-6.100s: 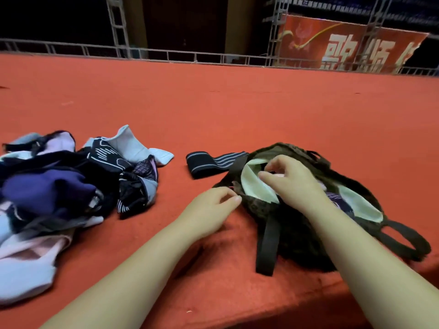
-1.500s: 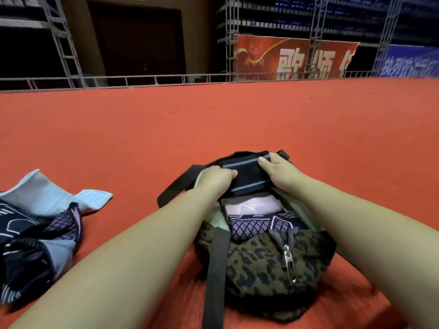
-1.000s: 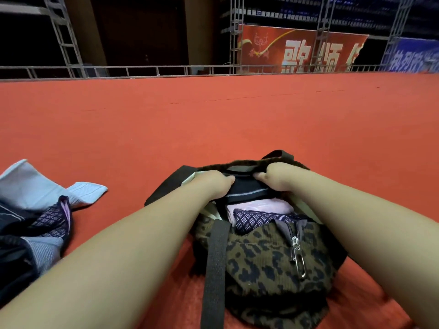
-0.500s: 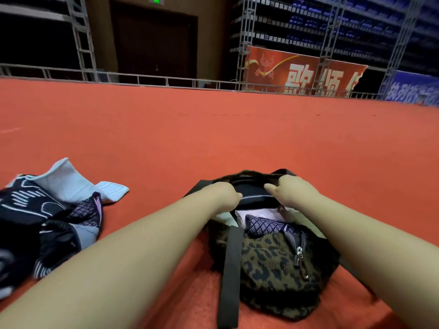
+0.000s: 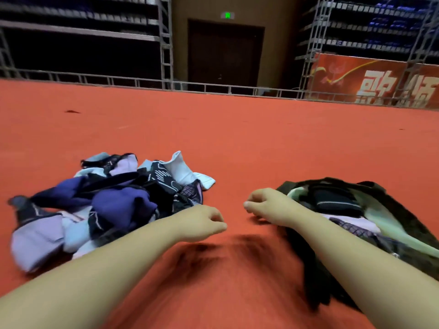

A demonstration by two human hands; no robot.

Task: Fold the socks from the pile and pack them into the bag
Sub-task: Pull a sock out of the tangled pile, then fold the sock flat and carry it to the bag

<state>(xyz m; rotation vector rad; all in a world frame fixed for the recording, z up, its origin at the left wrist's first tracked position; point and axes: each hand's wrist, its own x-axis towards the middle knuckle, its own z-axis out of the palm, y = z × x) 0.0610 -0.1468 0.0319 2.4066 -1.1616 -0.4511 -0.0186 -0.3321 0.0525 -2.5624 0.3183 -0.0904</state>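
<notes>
The sock pile (image 5: 104, 200) lies heaped on the red floor (image 5: 237, 138) to my left, a tangle of purple, black and pale blue, within easy reach. The bag (image 5: 370, 210) sits to my right, its mouth open, with a folded dark striped sock (image 5: 332, 203) on top of others inside. My left hand (image 5: 202, 224) and right hand (image 5: 266, 205) hang between the two, fingers loosely curled, holding nothing; I judge they are free to take another sock.
</notes>
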